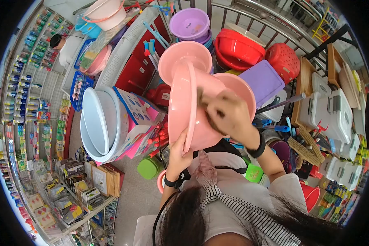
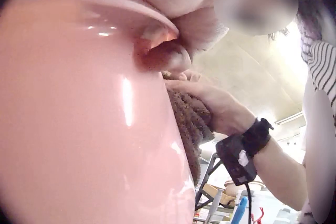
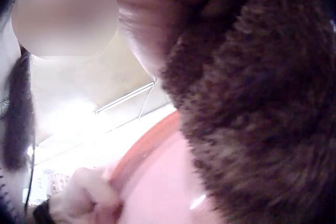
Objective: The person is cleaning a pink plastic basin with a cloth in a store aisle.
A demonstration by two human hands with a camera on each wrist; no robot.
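A pink plastic basin is tipped up on its side in front of the person's body. The left hand grips its rim at the lower edge, with the thumb showing on the outer side. Bunched in the right hand is a brown fluffy cloth, which lies against the basin's outer wall. In the right wrist view the cloth fills the right side and covers part of the basin. Behind stand two more pink basins, one round and upright, the other partly hidden.
Pale blue tubs stand at the left. Purple basins, red basins and a purple lid lie beyond. White storage boxes and brushes fill the right. A green stool sits on the floor.
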